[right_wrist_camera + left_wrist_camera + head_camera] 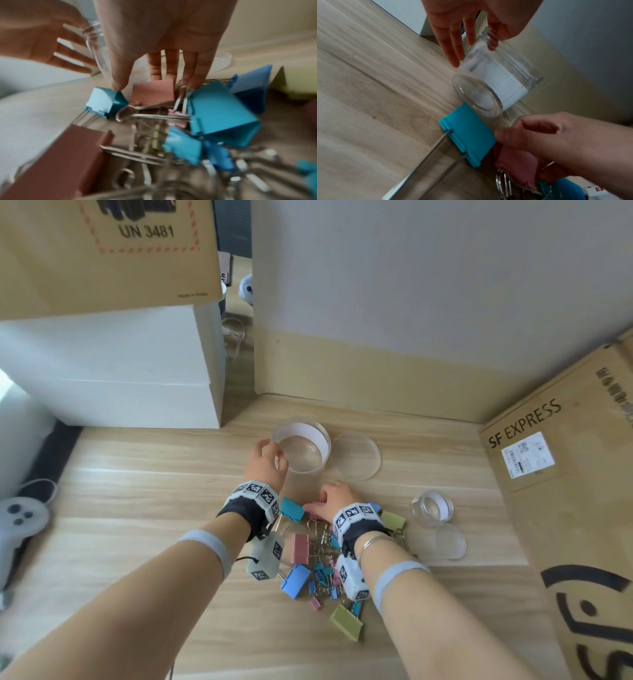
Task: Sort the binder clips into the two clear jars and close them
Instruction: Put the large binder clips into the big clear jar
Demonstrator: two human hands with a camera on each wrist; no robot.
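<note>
A large clear jar (301, 448) stands open at the back of the wooden floor, its lid (356, 455) lying to its right. My left hand (274, 455) touches the jar's left wall with straight, spread fingers (453, 44). A pile of teal, blue, pink and green binder clips (322, 563) lies in front. My right hand (315, 503) reaches down over the pile; its thumb tip rests on a large teal clip (106, 100) and its fingers (193, 73) hang beside a pink clip (152, 92). A small clear jar (433, 506) and its lid (448, 541) sit to the right.
A cardboard box (561, 491) marked SF EXPRESS stands at the right. White boxes (109, 371) are stacked at the back left with a brown carton (102, 251) on top. A wall (411, 302) runs behind the jars. A grey controller (20, 518) lies at the left edge.
</note>
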